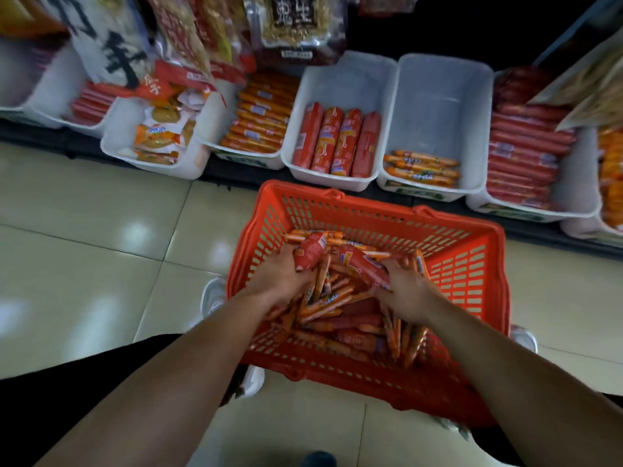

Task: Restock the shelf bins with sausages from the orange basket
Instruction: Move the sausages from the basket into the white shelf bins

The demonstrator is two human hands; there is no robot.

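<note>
Orange basket (472,264): moulded plastic, slotted lattice walls, smooth rim, dull sheen. Sausages in basket (337,308): slick plastic film casings, glossy, printed labels. Shelf bins (441,96): translucent white plastic, smooth, semi-matt; the 4 fat red sausages (337,143) in 1 bin show shiny film wrap. Hanging snack bags (296,25): clear crinkled plastic, reflective. Floor tiles (84,237): pale, polished, glossy with light glare.
</note>
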